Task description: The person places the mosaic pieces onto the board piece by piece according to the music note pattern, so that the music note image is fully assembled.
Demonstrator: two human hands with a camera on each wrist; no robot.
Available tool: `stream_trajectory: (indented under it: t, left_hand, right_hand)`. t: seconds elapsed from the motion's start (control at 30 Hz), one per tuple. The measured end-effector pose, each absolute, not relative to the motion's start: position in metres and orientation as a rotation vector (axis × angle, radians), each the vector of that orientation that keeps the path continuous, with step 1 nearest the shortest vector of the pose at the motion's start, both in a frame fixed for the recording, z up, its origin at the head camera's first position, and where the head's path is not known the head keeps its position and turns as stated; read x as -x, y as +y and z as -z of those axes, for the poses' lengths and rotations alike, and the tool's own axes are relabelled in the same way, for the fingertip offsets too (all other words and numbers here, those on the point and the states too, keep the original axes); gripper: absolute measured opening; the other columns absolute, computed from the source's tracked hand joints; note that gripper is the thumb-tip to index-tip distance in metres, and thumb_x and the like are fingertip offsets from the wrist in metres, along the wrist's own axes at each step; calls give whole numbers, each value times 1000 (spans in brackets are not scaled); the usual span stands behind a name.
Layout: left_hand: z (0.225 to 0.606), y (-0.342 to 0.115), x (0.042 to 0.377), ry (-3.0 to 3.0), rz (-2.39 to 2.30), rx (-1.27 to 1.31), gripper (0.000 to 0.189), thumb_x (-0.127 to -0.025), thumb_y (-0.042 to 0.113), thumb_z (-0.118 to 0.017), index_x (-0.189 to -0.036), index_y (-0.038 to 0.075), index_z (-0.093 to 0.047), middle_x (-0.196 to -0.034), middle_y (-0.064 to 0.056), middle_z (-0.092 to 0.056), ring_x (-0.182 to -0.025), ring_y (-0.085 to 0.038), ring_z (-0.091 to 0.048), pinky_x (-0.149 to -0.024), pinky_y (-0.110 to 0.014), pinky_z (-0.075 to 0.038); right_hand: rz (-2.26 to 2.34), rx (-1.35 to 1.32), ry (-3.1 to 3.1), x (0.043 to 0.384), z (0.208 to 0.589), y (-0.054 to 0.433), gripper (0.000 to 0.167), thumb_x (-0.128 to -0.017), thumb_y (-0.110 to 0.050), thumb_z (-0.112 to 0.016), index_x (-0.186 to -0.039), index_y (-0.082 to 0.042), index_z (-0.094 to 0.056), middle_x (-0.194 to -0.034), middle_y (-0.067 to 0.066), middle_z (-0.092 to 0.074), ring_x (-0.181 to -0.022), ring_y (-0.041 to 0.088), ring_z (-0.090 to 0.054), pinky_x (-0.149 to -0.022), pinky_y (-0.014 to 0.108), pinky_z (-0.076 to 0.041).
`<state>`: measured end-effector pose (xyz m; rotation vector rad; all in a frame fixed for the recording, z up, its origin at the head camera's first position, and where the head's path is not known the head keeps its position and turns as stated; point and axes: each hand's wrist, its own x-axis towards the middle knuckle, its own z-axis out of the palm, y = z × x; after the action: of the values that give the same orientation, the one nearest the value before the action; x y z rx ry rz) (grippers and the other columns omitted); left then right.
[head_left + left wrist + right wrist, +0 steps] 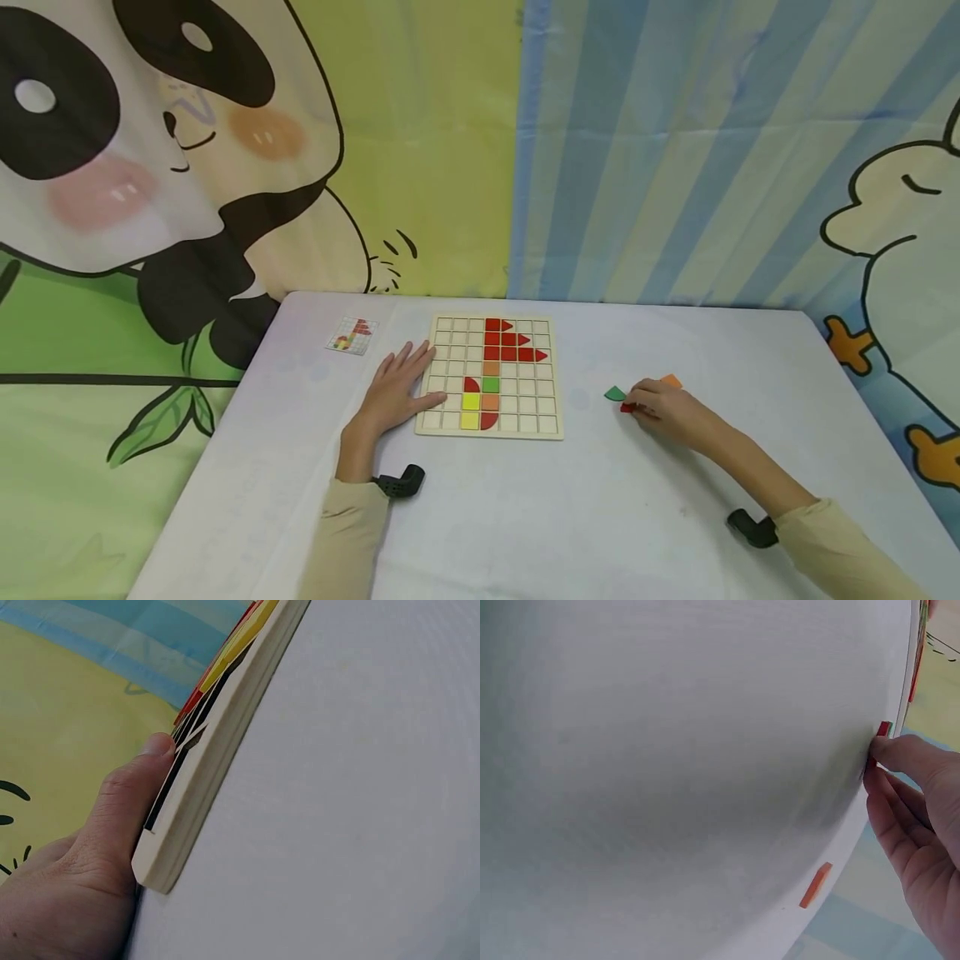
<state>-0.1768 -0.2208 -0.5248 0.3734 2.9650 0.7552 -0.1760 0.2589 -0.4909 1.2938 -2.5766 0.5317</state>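
A wooden grid board [528,393] lies on the table, with red, orange, green and yellow tiles in some cells. My left hand [396,387] rests at its left edge, fingers spread; in the left wrist view the thumb [124,799] lies against the board's rim [202,795]. Off to the board's right, my right hand [671,410] pinches a small red tile [883,729] between thumb and fingers, low over the tabletop. A green rounded tile [615,393] lies just left of the fingertips. Behind the hand, an orange tile [671,381] is partly hidden.
A small printed card [352,335] with a coloured grid pattern lies left of the board. The white table [525,517] ends at the back against a hanging cartoon cloth [427,150]. Each wrist wears a black camera [401,482].
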Motion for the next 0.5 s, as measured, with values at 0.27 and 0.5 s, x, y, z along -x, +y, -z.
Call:
stream_trajectory:
  t: [0.27,0.5]
  left_hand:
    - [525,-222,176,2971,-733,-368,92,-92,56,-70,-164,14,-32,-173,-6,-25,-162,-34,-13,-130,-58,-8]
    - [524,-222,177,2954,-756,-361,92,-92,57,-70,-164,16,-30,-173,-4,-23,-162,-32,-10,-130,-57,-5]
  right_hand:
    - [-569,-1293,-2546,178,453,218,30,-75,4,-87,-100,-9,-76,-97,1,-70,-83,16,-67,-66,25,-58]
    - [-551,-1518,-2495,193,436,107,19,-85,-10,-85,-103,-10,-78,-101,3,-72,-91,17,-68,-75,27,-61]
